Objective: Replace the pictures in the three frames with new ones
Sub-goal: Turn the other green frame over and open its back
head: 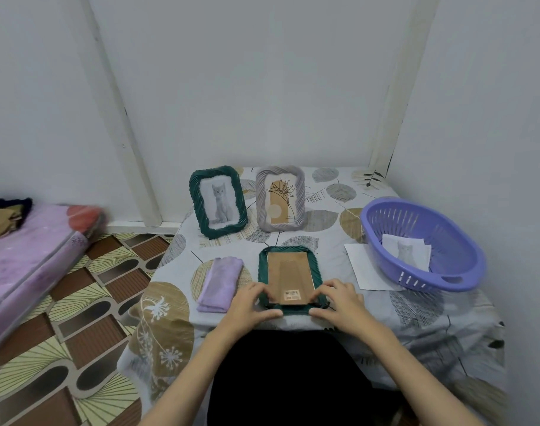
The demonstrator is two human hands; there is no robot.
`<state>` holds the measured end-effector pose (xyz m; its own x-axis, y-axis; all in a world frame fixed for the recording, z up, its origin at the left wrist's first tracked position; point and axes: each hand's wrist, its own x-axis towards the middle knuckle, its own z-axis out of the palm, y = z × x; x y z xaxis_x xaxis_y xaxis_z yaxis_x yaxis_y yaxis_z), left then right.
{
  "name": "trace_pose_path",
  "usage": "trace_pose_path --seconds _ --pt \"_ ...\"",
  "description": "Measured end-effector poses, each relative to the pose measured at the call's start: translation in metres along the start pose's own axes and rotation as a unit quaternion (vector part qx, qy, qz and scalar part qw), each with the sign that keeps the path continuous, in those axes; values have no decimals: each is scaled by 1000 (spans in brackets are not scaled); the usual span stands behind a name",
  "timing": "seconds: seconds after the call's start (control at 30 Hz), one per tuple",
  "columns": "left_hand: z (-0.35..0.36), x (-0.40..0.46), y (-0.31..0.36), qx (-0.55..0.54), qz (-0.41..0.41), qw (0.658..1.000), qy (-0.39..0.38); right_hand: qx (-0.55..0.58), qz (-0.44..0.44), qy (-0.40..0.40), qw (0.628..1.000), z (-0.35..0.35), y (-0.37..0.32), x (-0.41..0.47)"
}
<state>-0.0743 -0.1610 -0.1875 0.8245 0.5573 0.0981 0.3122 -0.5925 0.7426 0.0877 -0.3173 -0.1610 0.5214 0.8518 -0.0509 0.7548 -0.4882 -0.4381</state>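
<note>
Both forearms reach forward; the left hand (252, 304) and right hand (339, 300) curl around the near corners of a face-down green frame (289, 278), fingertips pinching its ribbed rim and brown cardboard backing (290, 276). Beyond the hands stand a green cat frame (218, 202) and a grey ridged frame (280, 202). A folded lilac cloth (220, 283) lies just left of the left hand; a slotted purple plastic basket (422, 243) sits right of the right hand.
</note>
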Motion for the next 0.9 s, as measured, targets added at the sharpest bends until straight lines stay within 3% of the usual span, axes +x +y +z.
trace_pose_path --seconds 0.13,0.23,0.37,0.7,0.9 --pt "3 14 13 13 -86 995 54 12 43 41 998 4 -17 8" --pt "8 16 24 42 -127 990 39 55 61 70 994 12 -28 11" --pt "10 10 31 21 -129 990 46 129 86 92 984 16 -26 8" --pt "6 13 35 -104 -65 987 108 181 61 88 978 3 -23 2" --pt "6 20 36 -188 -94 972 108 246 43 96 963 3 -20 2"
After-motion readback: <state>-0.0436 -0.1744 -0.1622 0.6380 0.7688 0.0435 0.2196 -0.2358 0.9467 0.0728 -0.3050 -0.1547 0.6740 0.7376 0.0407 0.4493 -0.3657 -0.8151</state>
